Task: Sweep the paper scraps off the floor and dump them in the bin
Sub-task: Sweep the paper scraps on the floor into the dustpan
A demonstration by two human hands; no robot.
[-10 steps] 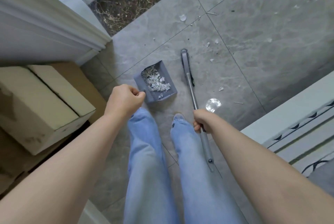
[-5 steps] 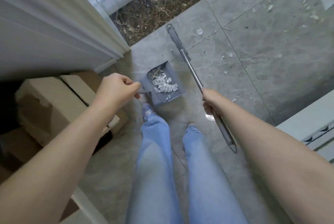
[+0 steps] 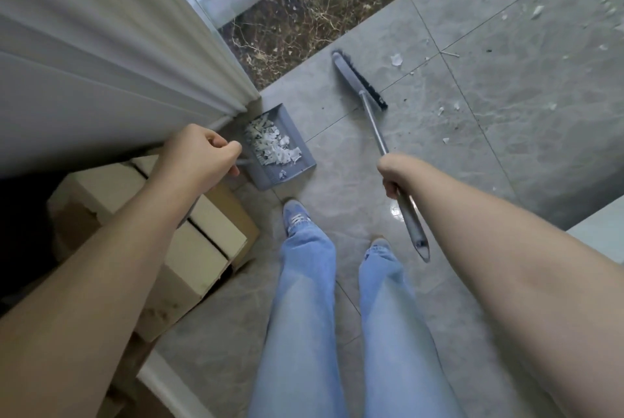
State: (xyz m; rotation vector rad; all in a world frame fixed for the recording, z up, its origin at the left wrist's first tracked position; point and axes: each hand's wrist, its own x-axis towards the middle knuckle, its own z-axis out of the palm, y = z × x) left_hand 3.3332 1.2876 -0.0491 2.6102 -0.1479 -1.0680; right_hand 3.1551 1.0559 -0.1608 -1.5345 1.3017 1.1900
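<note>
Left hand point(image 3: 199, 157) grips the grey plastic dustpan point(image 3: 282, 147) holding white paper scraps point(image 3: 271, 145); right hand point(image 3: 393, 174) grips the grey metal-handled broom point(image 3: 359, 80); scattered floor scraps point(image 3: 396, 59) remain, dumping undone

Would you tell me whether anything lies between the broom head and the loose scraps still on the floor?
Nothing visible does: bare tile separates the broom head from the nearest loose scraps, with more scraps farther right.

Soft daylight, a bit dim and grey. Small white shine on the floor tile point(image 3: 395, 210). Dark shadow at far left. Wide, bent edges. Slightly blurry all over, most at far scraps point(image 3: 537, 10).
</note>
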